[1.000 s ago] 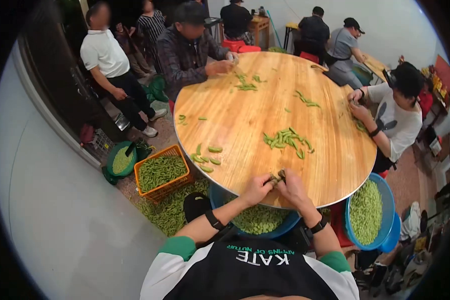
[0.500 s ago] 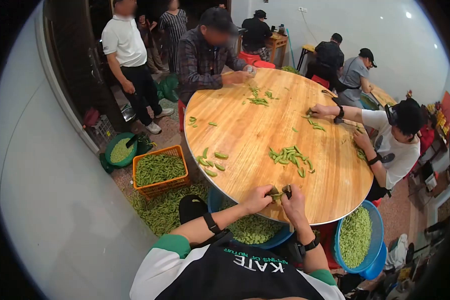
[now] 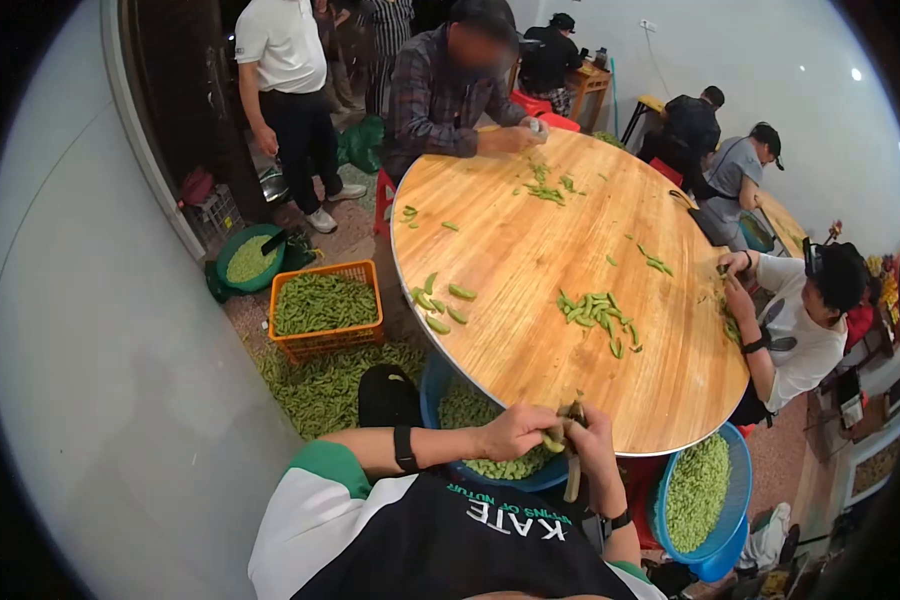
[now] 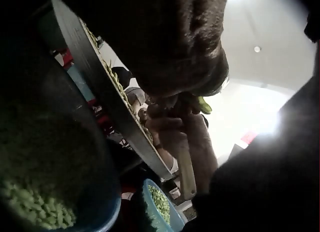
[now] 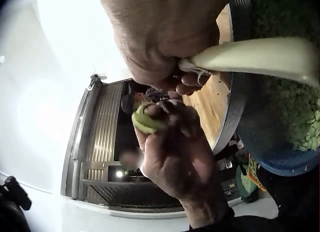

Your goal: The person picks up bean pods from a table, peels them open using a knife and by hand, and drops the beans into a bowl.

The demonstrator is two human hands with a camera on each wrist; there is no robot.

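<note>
Open tabletop (image 3: 530, 270) between rim (image 3: 660, 454) and pods (image 3: 592, 312) — left hand (image 3: 516, 432) around green pod (image 5: 142, 123), right hand (image 3: 596, 452) around pale handle (image 5: 255, 55).

A curved green pod (image 5: 144, 123) and seemingly a pale handle (image 5: 255, 55) are handheld.

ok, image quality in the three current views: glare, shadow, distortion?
Head: fairly even light, fisheye bend and black corners; round table readable. Left wrist: strong glare right of centre, left hand in deep shadow. Right wrist: upper left blown out, pale handle distinct.
</note>
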